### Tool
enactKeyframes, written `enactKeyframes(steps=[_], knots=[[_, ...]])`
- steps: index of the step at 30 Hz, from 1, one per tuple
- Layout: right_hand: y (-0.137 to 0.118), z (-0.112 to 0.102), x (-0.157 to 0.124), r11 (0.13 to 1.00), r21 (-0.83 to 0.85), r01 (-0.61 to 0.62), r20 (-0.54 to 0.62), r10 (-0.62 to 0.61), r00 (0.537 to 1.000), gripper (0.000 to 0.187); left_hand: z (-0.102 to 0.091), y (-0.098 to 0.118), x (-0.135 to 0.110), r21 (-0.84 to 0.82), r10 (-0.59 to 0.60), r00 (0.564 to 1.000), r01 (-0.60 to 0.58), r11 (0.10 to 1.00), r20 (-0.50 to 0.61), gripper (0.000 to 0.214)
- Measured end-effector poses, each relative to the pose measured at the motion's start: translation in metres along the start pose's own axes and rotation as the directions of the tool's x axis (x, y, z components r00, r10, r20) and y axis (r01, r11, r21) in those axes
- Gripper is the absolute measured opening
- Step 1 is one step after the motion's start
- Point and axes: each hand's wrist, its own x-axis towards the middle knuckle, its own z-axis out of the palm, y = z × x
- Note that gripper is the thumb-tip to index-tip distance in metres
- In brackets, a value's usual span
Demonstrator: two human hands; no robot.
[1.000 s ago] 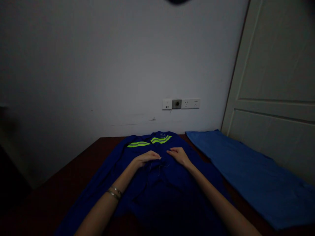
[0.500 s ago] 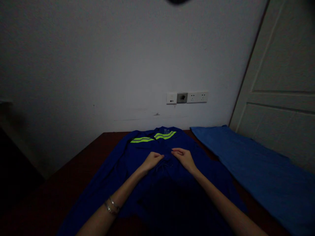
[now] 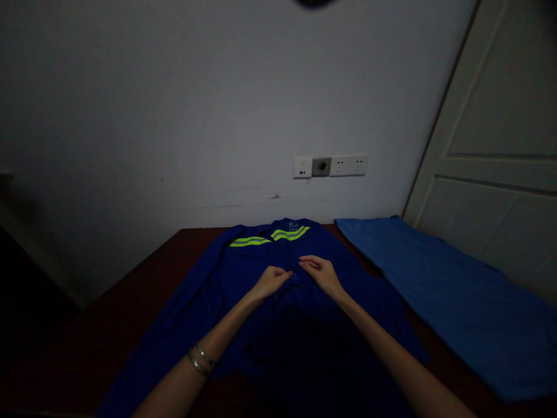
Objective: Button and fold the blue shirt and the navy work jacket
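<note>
A dark blue work jacket (image 3: 243,273) with yellow-green reflective stripes across its chest lies spread front up, its collar toward the wall. My left hand (image 3: 272,283) pinches the cloth at the jacket's front, next to a small round button (image 3: 294,277). Just right of it, my right hand (image 3: 321,274) hovers over the front with thumb and fingers drawn together. What those fingertips hold, if anything, is too small to see. Thin pale thread-like lines show on the cloth below the button. Deep shadow hides the lower part of the jacket.
The jacket lies on a dark red-brown table (image 3: 152,261) against a pale wall. A lighter blue cloth (image 3: 439,290) is spread along the right side, by a white panelled door (image 3: 500,139). Wall sockets (image 3: 348,165) sit above the table's far edge.
My right hand has shifted slightly left and up, closer to my left hand. The left hand stays at the jacket front by the button. The view has tilted slightly.
</note>
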Motion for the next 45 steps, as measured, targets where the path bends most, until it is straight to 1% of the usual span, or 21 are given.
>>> enactKeyframes(steps=[3,7,10,12,15,17,18,21,23,25,27,29,31,33,38,41,45], knots=[[0.001,0.000,-0.001,1.000,0.001,0.006,0.047,-0.006,0.999,0.031,0.002,0.000,0.000,-0.074,0.018,0.999,-0.021,0.997,-0.047,0.046],[0.002,0.001,-0.002,0.999,-0.040,0.030,0.086,-0.026,0.996,0.030,0.003,-0.001,0.000,-0.189,-0.024,0.996,0.008,0.982,-0.083,0.043],[0.002,0.003,-0.003,0.997,-0.059,0.051,0.109,-0.044,0.993,0.030,0.001,-0.001,-0.001,-0.297,-0.077,0.995,0.054,0.953,-0.067,0.038],[0.002,0.004,-0.004,0.997,-0.066,0.044,0.104,-0.037,0.994,0.031,-0.002,-0.001,-0.002,-0.367,-0.103,0.994,0.080,0.927,-0.045,0.033],[0.003,0.003,-0.003,0.998,-0.060,0.013,0.077,-0.009,0.997,0.031,-0.004,0.001,-0.003,-0.416,-0.077,0.997,0.073,0.907,0.008,0.029],[0.005,0.002,-0.001,0.999,-0.032,-0.007,0.062,0.009,0.998,0.032,-0.004,0.001,-0.004,-0.398,-0.002,1.000,0.014,0.917,0.030,0.028],[0.006,0.002,0.000,1.000,-0.019,-0.018,0.054,0.019,0.998,0.033,-0.004,0.002,-0.004,-0.377,0.042,0.999,-0.030,0.926,0.024,0.028],[0.008,0.002,0.001,0.999,0.000,-0.049,0.020,0.049,0.999,0.035,-0.003,0.002,-0.004,-0.269,0.153,0.987,-0.161,0.950,-0.050,0.031],[0.008,0.003,0.001,0.998,0.003,-0.065,0.004,0.065,0.998,0.037,-0.004,0.002,-0.004,-0.175,0.234,0.966,-0.250,0.952,-0.109,0.031],[0.007,0.003,0.000,0.998,-0.001,-0.067,-0.013,0.067,0.998,0.039,-0.005,0.003,-0.004,-0.061,0.328,0.934,-0.339,0.939,-0.142,0.031],[0.007,0.003,0.000,0.998,-0.015,-0.060,-0.035,0.060,0.998,0.040,-0.006,0.003,-0.006,0.047,0.402,0.908,-0.399,0.916,-0.122,0.030],[0.008,0.002,0.000,0.998,-0.026,-0.061,-0.056,0.060,0.997,0.041,-0.007,0.004,-0.008,0.122,0.436,0.897,-0.425,0.897,-0.078,0.029],[0.009,0.002,0.001,0.997,-0.027,-0.074,-0.068,0.072,0.995,0.041,-0.007,0.004,-0.009,0.163,0.449,0.891,-0.435,0.886,-0.062,0.029],[0.011,0.001,0.001,0.996,-0.032,-0.079,-0.079,0.076,0.994,0.040,-0.008,0.005,-0.010,0.196,0.452,0.889,-0.432,0.880,-0.072,0.028],[0.012,0.001,0.002,0.998,-0.049,-0.037,-0.066,0.034,0.997,0.038,-0.010,0.008,-0.011,0.231,0.430,0.896,-0.398,0.888,-0.109,0.021],[0.010,0.001,0.001,0.998,-0.060,-0.014,-0.050,0.011,0.999,0.038,-0.008,0.007,-0.009,0.192,0.388,0.911,-0.359,0.913,-0.140,0.019],[0.008,0.002,0.000,0.997,-0.073,-0.001,-0.044,-0.003,0.999,0.036,-0.006,0.004,-0.005,0.051,0.249,0.953,-0.243,0.969,-0.175,0.020]])
